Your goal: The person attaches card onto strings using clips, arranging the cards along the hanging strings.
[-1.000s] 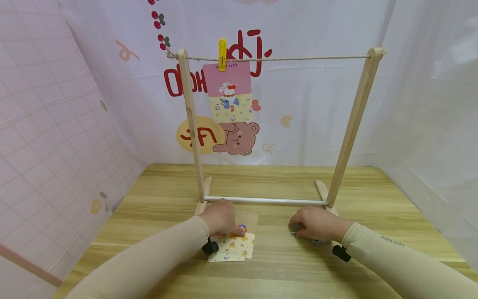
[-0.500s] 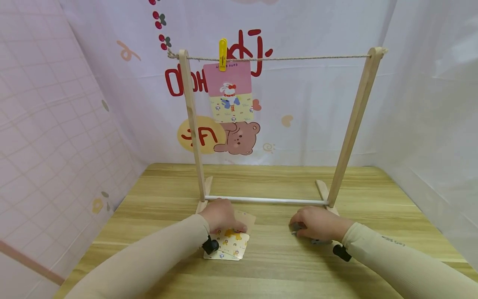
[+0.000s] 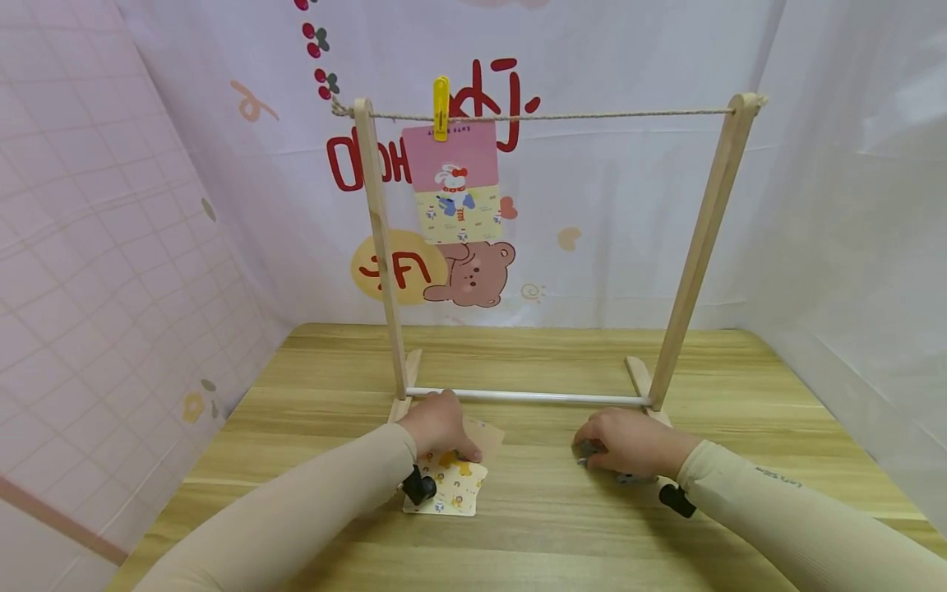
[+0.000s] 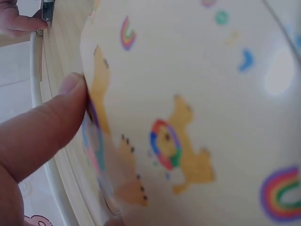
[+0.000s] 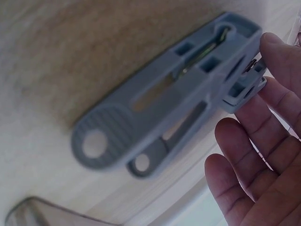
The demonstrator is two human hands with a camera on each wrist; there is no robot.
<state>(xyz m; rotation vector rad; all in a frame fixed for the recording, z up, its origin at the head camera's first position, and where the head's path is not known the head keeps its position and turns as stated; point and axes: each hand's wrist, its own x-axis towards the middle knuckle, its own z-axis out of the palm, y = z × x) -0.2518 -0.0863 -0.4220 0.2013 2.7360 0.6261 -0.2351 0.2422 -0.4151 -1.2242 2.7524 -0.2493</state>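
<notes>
My left hand [image 3: 442,426] pinches the edge of a cream card [image 3: 451,487] printed with small yellow animals, over other cards near the rack's left foot. In the left wrist view the thumb lies at the edge of this card [image 4: 225,127]; most of the other fingers are hidden. To the right, my right hand [image 3: 625,440] holds a grey clothespin [image 3: 587,450] between thumb and fingers, low at the table. A second grey clothespin [image 3: 636,478] lies under the wrist. In the right wrist view this near clothespin [image 5: 155,99] hides part of the held clothespin [image 5: 247,82].
A wooden rack [image 3: 699,247] with a white crossbar [image 3: 528,398] stands behind the hands. On its rope [image 3: 592,115], a yellow clothespin [image 3: 441,107] holds a pink and yellow card [image 3: 459,181]. A printed cloth [image 3: 629,205] hangs behind the wooden table [image 3: 562,534].
The cream card under my left hand has slid and turned slightly to the left, with the thumb following. My right hand has stayed in place with the clothespin.
</notes>
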